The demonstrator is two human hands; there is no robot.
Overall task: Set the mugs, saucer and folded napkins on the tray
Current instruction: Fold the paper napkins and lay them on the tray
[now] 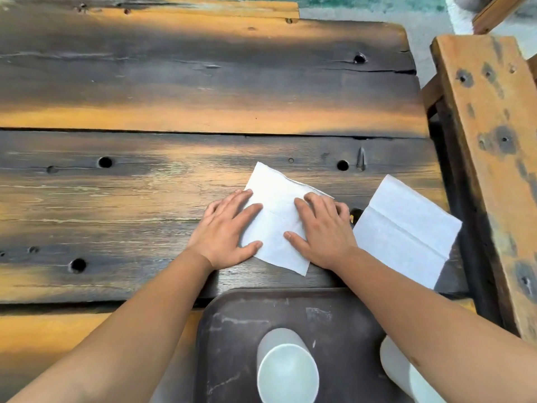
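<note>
A white paper napkin lies on the wooden table, folded over with a crease across its middle. My left hand presses flat on its left edge and my right hand presses flat on its right side, fingers spread. A second white napkin lies unfolded to the right, near the table's edge. Close to me sits a dark brown tray with a white mug standing on it. Another white mug stands at the tray's right, partly hidden by my right forearm. No saucer is visible.
The table is made of weathered planks with bolt holes and a gap between boards. A wooden bench runs along the right side, just beyond the table's edge.
</note>
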